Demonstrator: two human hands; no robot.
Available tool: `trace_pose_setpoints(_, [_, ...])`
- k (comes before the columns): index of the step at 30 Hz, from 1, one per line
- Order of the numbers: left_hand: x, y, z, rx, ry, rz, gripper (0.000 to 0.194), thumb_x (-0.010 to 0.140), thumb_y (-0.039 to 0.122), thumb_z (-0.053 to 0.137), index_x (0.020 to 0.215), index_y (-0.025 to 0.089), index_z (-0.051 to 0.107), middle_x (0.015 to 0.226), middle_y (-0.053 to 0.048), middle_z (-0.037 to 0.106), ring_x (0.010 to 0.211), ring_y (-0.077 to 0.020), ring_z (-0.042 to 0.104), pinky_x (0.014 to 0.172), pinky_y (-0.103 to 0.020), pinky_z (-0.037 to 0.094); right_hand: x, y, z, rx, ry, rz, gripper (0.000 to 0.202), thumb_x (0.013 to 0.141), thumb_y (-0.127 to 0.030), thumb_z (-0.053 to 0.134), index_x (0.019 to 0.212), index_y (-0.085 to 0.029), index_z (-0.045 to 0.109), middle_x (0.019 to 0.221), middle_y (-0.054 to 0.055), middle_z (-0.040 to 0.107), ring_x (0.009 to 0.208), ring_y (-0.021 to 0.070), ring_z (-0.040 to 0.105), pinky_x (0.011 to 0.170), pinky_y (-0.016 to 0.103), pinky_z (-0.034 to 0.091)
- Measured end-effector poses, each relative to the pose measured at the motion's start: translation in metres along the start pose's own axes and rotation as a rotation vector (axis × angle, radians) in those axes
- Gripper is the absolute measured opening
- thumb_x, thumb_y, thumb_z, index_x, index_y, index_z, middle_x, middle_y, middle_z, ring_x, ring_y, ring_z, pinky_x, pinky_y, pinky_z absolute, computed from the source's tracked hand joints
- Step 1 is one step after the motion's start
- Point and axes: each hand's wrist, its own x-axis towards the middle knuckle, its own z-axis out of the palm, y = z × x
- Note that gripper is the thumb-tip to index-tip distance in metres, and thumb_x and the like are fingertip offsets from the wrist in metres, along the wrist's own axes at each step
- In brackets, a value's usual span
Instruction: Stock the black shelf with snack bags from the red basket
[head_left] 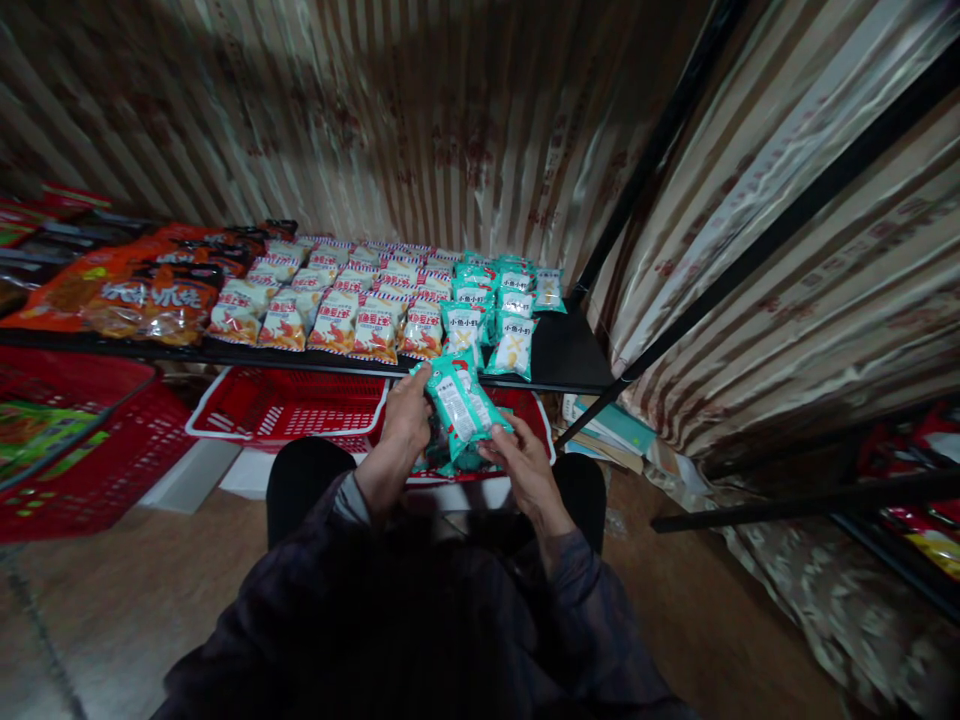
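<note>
Between my two hands is a teal snack bag (463, 402), its printed side facing up, above a red basket (541, 420) that has more teal bags in it. My left hand (407, 418) grips the bag's upper left corner. At its lower right corner, my right hand (523, 458) pinches the edge with thumb and fingers. Just beyond, on the black shelf (566, 350), stand rows of teal-and-white snack bags (512, 345). To their left are several rows of white-and-orange snack bags (375, 325).
Orange snack bags (172, 300) fill the shelf's left part. Below are a red basket with a white rim (300, 405) and a larger red basket (142, 480). Black shelf posts (652, 150) rise at the right, before a striped curtain (787, 250). Cardboard and papers (611, 430) lie on the floor.
</note>
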Motion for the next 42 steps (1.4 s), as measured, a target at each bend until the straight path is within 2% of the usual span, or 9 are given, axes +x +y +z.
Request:
trace_pose_setpoints(7, [-0.002,-0.007,0.002,-0.028,0.012,0.038,0.024,0.065,0.03,0.076,0.07,0.016,0.057,0.061,0.004,0.062,0.053,-0.0087,0.056,0.053,-0.02,0.041,-0.004,0.014,0.011,0.193,0.089,0.09,0.037,0.052,-0.033,0.087,0.062,-0.019,0.054,0.059,-0.005,0.064,0.059,0.0103,0.065,0.062,0.023,0.056])
trace_pose_setpoints(14, [0.002,-0.005,0.003,0.034,0.021,0.067,0.029,0.069,0.026,0.07,0.055,0.018,0.046,0.043,0.009,0.043,0.037,-0.0046,0.035,0.041,-0.019,0.025,-0.011,0.014,0.011,0.271,0.076,0.104,0.021,0.053,-0.019,0.075,0.063,-0.02,0.057,0.057,-0.006,0.061,0.055,0.0089,0.06,0.055,0.02,0.052])
trace_pose_setpoints(18, [0.002,-0.005,0.004,0.05,0.021,0.036,0.025,0.068,0.028,0.071,0.059,0.017,0.05,0.048,0.007,0.051,0.04,-0.0063,0.043,0.044,-0.019,0.033,-0.014,0.011,0.014,0.287,0.098,0.091,0.021,0.054,-0.02,0.074,0.062,-0.02,0.054,0.057,-0.007,0.06,0.055,0.008,0.057,0.055,0.02,0.051])
trace_pose_setpoints(22, [0.004,-0.007,-0.002,0.077,-0.07,-0.01,0.029,0.065,0.039,0.076,0.068,0.017,0.058,0.061,0.002,0.063,0.053,-0.0102,0.058,0.056,-0.021,0.045,-0.012,0.012,0.014,0.285,0.141,0.078,0.023,0.053,-0.021,0.074,0.064,-0.021,0.054,0.058,-0.007,0.059,0.054,0.0078,0.055,0.054,0.02,0.048])
trace_pose_setpoints(27, [-0.003,-0.012,-0.007,0.092,-0.215,-0.124,0.041,0.064,0.05,0.076,0.086,0.017,0.064,0.077,-0.004,0.07,0.068,-0.0148,0.065,0.06,-0.023,0.048,-0.011,0.016,0.014,0.262,0.176,0.064,0.023,0.056,-0.023,0.073,0.064,-0.022,0.051,0.06,-0.007,0.058,0.056,0.0087,0.056,0.056,0.022,0.048])
trace_pose_setpoints(34, [-0.025,-0.018,-0.005,0.156,-0.294,-0.202,0.04,0.063,0.043,0.078,0.091,0.017,0.065,0.086,-0.004,0.072,0.071,-0.0156,0.066,0.058,-0.023,0.047,-0.007,0.027,0.012,0.215,0.176,0.048,0.027,0.057,-0.029,0.074,0.064,-0.022,0.049,0.061,-0.006,0.056,0.058,0.0102,0.056,0.059,0.024,0.049])
trace_pose_setpoints(37, [-0.029,-0.018,-0.004,0.174,-0.27,-0.157,0.04,0.064,0.042,0.078,0.095,0.019,0.066,0.087,-0.003,0.072,0.073,-0.0157,0.066,0.06,-0.024,0.048,-0.005,0.033,0.007,0.075,0.199,-0.038,0.028,0.063,-0.036,0.072,0.079,-0.022,0.054,0.07,-0.003,0.059,0.067,0.0131,0.059,0.064,0.026,0.05])
trace_pose_setpoints(40, [-0.028,-0.02,-0.005,0.18,-0.281,-0.097,0.045,0.062,0.043,0.08,0.095,0.017,0.065,0.088,-0.004,0.072,0.077,-0.0171,0.067,0.067,-0.026,0.051,-0.006,0.031,0.002,-0.253,0.35,-0.307,0.053,0.067,-0.038,0.07,0.115,-0.022,0.053,0.109,0.007,0.062,0.102,0.0212,0.059,0.087,0.037,0.05])
trace_pose_setpoints(42, [-0.026,-0.025,-0.007,0.184,-0.301,-0.032,0.047,0.061,0.044,0.081,0.095,0.016,0.064,0.088,-0.005,0.072,0.077,-0.0176,0.066,0.07,-0.027,0.051,-0.008,0.026,0.001,-0.518,0.377,-0.502,0.06,0.073,-0.037,0.067,0.128,-0.021,0.049,0.13,0.012,0.054,0.123,0.0256,0.048,0.104,0.046,0.039])
